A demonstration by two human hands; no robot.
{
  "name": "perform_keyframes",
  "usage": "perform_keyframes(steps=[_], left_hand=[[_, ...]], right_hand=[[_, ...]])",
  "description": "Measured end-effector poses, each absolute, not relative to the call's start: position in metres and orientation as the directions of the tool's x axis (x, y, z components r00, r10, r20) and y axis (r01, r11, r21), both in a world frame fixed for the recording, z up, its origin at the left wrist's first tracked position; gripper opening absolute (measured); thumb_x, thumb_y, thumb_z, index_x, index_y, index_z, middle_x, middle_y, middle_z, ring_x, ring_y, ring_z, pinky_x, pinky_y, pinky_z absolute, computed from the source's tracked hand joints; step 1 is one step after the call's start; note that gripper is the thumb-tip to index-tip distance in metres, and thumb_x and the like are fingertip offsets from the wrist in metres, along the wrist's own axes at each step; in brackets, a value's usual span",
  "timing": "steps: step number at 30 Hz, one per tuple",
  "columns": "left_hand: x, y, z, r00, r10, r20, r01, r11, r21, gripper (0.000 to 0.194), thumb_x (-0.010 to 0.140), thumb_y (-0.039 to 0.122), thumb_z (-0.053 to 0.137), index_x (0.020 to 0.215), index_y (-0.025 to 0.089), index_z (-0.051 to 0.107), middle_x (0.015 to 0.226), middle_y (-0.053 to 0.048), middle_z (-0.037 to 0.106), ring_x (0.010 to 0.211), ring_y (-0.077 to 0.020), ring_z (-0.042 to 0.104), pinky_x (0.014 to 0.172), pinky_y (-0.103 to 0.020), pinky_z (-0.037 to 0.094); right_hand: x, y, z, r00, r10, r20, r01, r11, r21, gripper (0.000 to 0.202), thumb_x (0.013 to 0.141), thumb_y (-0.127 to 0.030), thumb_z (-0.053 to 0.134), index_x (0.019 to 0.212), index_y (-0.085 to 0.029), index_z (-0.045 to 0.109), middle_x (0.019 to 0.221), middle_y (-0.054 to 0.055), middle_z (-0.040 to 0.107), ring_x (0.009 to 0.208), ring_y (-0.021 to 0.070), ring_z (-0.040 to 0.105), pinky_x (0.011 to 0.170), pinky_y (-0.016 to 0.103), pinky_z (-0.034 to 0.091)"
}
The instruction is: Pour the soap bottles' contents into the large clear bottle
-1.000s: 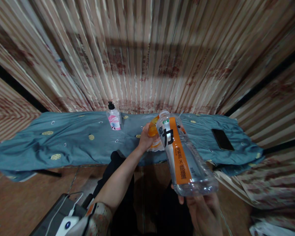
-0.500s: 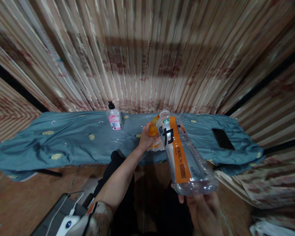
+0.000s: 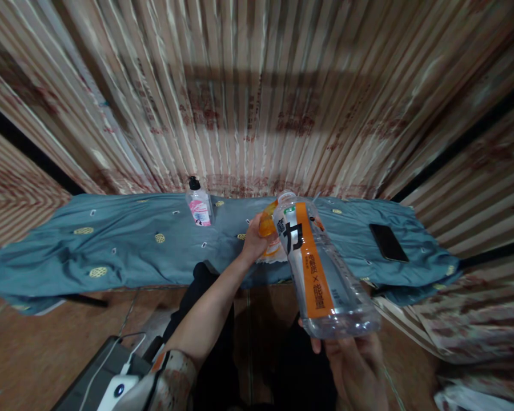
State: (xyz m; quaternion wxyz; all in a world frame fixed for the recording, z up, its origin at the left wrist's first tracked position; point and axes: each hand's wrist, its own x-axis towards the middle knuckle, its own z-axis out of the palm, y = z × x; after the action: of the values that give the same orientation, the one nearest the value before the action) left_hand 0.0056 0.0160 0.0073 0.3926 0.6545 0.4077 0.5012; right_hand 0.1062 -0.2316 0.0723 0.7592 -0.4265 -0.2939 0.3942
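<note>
A large clear plastic bottle with an orange and silver label (image 3: 314, 262) is tilted, its uncapped neck pointing up and away. My right hand (image 3: 353, 362) grips it at the base. My left hand (image 3: 255, 240) is closed around an orange-yellow translucent object (image 3: 267, 221), right beside the bottle's neck; the bottle partly hides that object, so I cannot tell whether they touch. Below my left hand, a crumpled white and orange item (image 3: 274, 253) lies on the blue cloth, partly behind the bottle.
The narrow surface wears a blue patterned cloth (image 3: 128, 245). A clear pump bottle with a pink label (image 3: 200, 211) stands left of centre. A black phone (image 3: 388, 242) lies at the right. A white device with a cable (image 3: 117, 391) sits at the lower left. Striped curtains (image 3: 248, 103) surround everything.
</note>
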Motion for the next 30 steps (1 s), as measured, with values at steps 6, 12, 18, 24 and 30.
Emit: perform_keyframes(steps=[6, 12, 18, 24, 30], left_hand=[[0.0055, 0.0151, 0.0089, 0.17, 0.919, 0.355, 0.127, -0.378, 0.917, 0.045, 0.073, 0.024, 0.081, 0.115, 0.02, 0.064, 0.114, -0.007, 0.071, 0.111, -0.026, 0.064, 0.102, -0.043, 0.051], [0.0055, 0.0151, 0.0089, 0.161, 0.928, 0.336, 0.138, -0.358, 0.923, 0.044, 0.072, 0.023, 0.081, 0.113, 0.022, 0.065, 0.113, -0.006, 0.072, 0.11, -0.025, 0.065, 0.101, -0.041, 0.051], [0.0051, 0.0156, 0.008, 0.167, 0.924, 0.343, 0.134, -0.366, 0.921, 0.047, 0.071, 0.025, 0.082, 0.115, 0.022, 0.065, 0.114, -0.006, 0.072, 0.112, -0.0262, 0.065, 0.101, -0.042, 0.051], [0.0039, 0.0146, 0.01, 0.175, 0.92, 0.351, 0.134, -0.375, 0.917, 0.046, 0.071, 0.023, 0.081, 0.113, 0.021, 0.065, 0.112, -0.006, 0.072, 0.111, -0.0255, 0.065, 0.102, -0.041, 0.051], [0.0042, 0.0147, 0.0084, 0.169, 0.92, 0.352, 0.131, -0.375, 0.918, 0.045, 0.071, 0.025, 0.082, 0.113, 0.022, 0.065, 0.113, -0.005, 0.072, 0.112, -0.0256, 0.065, 0.103, -0.042, 0.051]], right_hand=[[0.1048, -0.2309, 0.0749, 0.525, 0.844, 0.107, -0.342, 0.325, -0.882, 0.025, 0.081, -0.04, 0.087, 0.101, -0.027, 0.08, 0.074, 0.005, 0.08, 0.049, 0.0154, 0.067, 0.039, 0.021, 0.052], [0.1027, -0.2288, 0.0798, 0.533, 0.839, 0.114, -0.317, 0.322, -0.892, 0.021, 0.081, -0.042, 0.086, 0.094, -0.026, 0.081, 0.069, 0.004, 0.078, 0.047, 0.0152, 0.065, 0.039, 0.022, 0.052], [0.1029, -0.2282, 0.0806, 0.52, 0.843, 0.139, -0.31, 0.338, -0.889, 0.018, 0.082, -0.04, 0.086, 0.096, -0.028, 0.081, 0.07, 0.003, 0.078, 0.048, 0.0146, 0.066, 0.039, 0.02, 0.052], [0.1028, -0.2291, 0.0814, 0.515, 0.847, 0.132, -0.324, 0.335, -0.885, 0.019, 0.082, -0.04, 0.086, 0.096, -0.027, 0.082, 0.069, 0.004, 0.079, 0.047, 0.0136, 0.065, 0.039, 0.019, 0.052], [0.1014, -0.2295, 0.0813, 0.523, 0.845, 0.114, -0.347, 0.333, -0.877, 0.02, 0.081, -0.039, 0.087, 0.096, -0.028, 0.082, 0.068, 0.003, 0.078, 0.047, 0.0142, 0.067, 0.04, 0.019, 0.053]])
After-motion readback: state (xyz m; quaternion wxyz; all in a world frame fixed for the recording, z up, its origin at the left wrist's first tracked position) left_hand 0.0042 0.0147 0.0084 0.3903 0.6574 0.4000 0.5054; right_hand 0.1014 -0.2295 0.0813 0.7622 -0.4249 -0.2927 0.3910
